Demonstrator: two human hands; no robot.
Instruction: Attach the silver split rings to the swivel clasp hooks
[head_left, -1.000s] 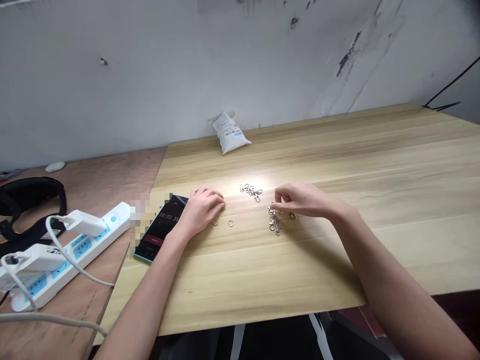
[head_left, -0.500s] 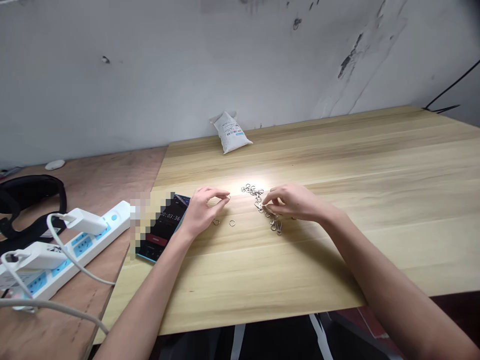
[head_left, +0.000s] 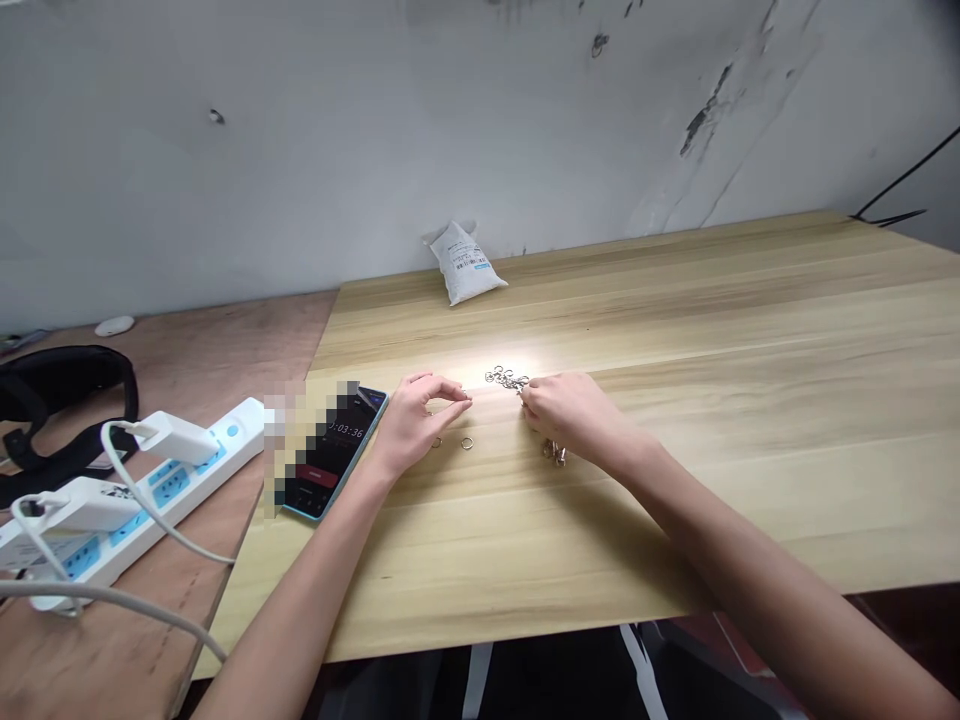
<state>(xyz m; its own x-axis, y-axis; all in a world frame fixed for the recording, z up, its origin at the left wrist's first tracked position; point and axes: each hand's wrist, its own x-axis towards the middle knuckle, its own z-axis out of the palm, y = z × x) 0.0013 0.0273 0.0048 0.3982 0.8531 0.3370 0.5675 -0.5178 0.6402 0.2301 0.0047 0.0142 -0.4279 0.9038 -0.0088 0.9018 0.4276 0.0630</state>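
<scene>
Nearest, two bare forearms reach in over the front edge of the pale wood surface (head_left: 525, 560). To the left, on a brown surface (head_left: 270, 335), lies a white power strip (head_left: 180, 490) with adapters plugged in, and behind it a black strapped item (head_left: 60, 420). A phone (head_left: 330, 460) lies just beside the left forearm, its lit screen showing a timer.

A small cluster of metal clasps (head_left: 556, 455) sits on the wood, partly hidden by the right hand (head_left: 571, 412). Between the hands, nearer the left, one loose ring (head_left: 467, 443) lies flat; a second ring (head_left: 436, 442) lies under the edge of the left hand (head_left: 416, 418), partly covered.

The left grip is nearly closed, thumb and forefinger meeting at the tips, pinching a tiny metal ring (head_left: 466, 394) that is hard to make out. The right grip is drawn tight, fingers curled in and pressed against the thumb around a metal clasp (head_left: 520, 398), of which only a bit shows.

Just past the right fingertips is a pile of clasps (head_left: 505, 377) in a bright patch of light. Farther back, a white plastic packet (head_left: 466, 266) rests near the marked grey wall (head_left: 337, 150).
</scene>
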